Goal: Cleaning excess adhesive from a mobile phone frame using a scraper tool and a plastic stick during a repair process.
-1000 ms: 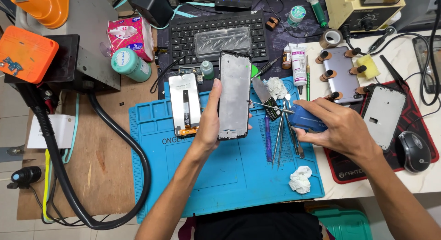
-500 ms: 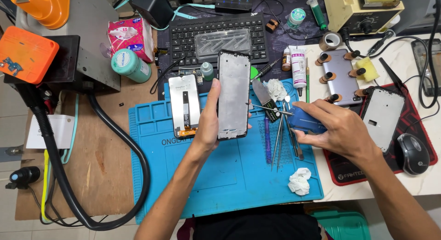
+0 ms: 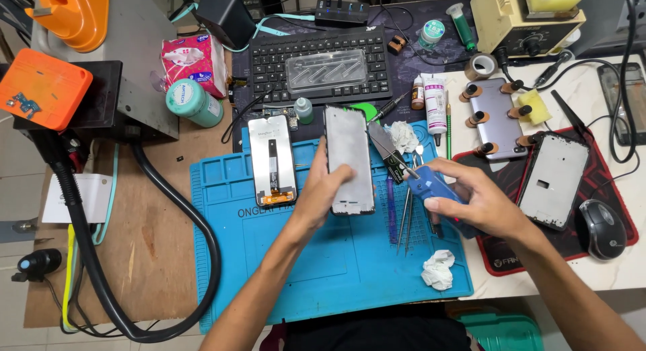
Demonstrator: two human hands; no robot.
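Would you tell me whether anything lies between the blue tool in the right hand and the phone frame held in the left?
Nothing visible does: the blue tool sits just right of the phone frame, with only blue mat beneath the gap.

Phone repair workshop, blue silicone work mat point(image 3: 323, 270), opened phones, soldering station point(image 3: 518, 21), tweezers point(image 3: 404, 213), glue tube point(image 3: 435, 103)

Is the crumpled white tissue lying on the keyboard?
No, the crumpled tissue lies on the blue mat, near its front right corner.
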